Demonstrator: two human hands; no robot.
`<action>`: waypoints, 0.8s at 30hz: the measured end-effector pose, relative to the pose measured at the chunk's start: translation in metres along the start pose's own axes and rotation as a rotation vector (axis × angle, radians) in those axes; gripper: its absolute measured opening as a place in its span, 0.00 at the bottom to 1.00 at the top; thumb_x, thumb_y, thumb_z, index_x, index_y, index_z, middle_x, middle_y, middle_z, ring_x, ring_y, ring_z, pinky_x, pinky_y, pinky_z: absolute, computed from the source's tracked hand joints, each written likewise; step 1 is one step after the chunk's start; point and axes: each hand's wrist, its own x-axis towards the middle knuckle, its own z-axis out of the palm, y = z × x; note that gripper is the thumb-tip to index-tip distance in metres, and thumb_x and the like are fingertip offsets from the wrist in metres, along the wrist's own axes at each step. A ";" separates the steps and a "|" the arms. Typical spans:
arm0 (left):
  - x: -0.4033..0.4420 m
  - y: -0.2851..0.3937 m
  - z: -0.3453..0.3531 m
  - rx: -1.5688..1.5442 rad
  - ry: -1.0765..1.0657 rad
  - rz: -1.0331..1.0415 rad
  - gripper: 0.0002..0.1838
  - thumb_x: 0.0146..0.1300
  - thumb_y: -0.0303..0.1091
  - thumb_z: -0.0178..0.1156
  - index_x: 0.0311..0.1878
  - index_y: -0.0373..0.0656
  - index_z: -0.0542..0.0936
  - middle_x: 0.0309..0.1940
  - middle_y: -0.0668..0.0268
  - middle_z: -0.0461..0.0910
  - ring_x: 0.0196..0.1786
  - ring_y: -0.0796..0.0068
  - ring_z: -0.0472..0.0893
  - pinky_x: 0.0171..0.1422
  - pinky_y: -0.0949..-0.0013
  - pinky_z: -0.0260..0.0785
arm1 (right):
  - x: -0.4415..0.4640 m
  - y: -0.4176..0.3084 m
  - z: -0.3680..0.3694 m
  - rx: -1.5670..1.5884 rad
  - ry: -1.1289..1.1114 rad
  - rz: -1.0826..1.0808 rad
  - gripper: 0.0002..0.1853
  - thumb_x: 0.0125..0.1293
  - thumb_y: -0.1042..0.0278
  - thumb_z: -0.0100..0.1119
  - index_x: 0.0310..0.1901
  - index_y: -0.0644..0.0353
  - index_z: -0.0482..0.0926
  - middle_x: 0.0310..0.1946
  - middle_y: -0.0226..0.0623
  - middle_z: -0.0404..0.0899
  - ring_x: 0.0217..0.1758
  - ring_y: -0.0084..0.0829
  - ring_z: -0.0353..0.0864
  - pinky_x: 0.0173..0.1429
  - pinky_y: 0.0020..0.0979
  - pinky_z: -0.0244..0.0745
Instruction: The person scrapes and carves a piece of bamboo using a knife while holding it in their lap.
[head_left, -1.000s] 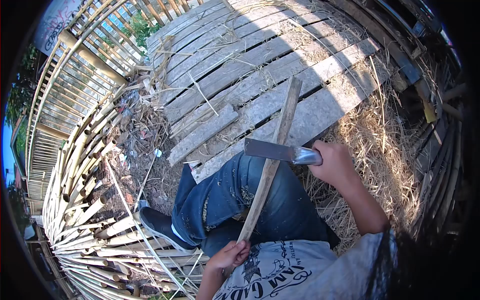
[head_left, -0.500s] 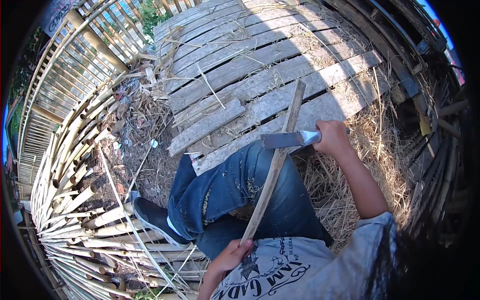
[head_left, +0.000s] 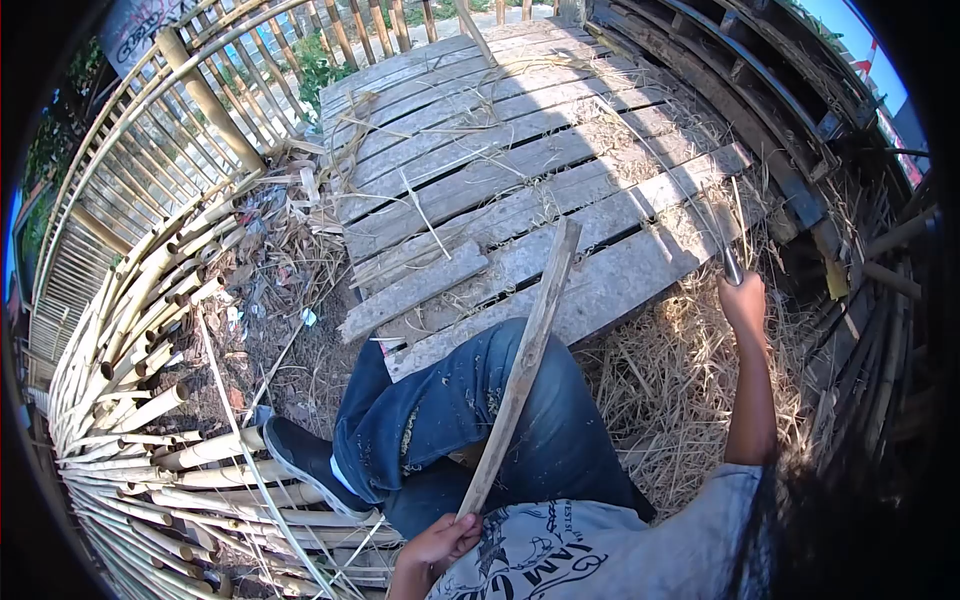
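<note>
My left hand [head_left: 440,541] is closed round the lower end of a long narrow wooden stick [head_left: 522,370]. The stick slants across my raised knee, its far end over the plank platform [head_left: 620,272]. Out to the right, my right hand [head_left: 742,300] grips the metal handle of a blade tool [head_left: 733,268]. The blade points away from me over the platform's right corner and is hard to make out. The tool and the stick are apart. A short loose board [head_left: 415,290] lies on the platform's near left part.
Cut bamboo poles [head_left: 170,455] are piled at the left and lower left, below a bamboo fence [head_left: 150,150]. Dry straw [head_left: 680,400] covers the ground at the right. Stacked timber [head_left: 740,90] stands at the upper right.
My right hand has carried the blade tool from the stick out to the right. The stick's far end has shifted slightly left and lower, with my left hand still round its near end.
</note>
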 end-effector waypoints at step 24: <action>0.000 0.005 0.017 0.180 0.147 -0.070 0.23 0.73 0.50 0.48 0.40 0.37 0.79 0.25 0.76 0.75 0.28 0.87 0.69 0.33 0.78 0.64 | -0.075 -0.042 0.109 0.087 -0.210 -0.867 0.13 0.36 0.61 0.65 0.25 0.57 0.77 0.20 0.44 0.78 0.27 0.47 0.81 0.35 0.44 0.75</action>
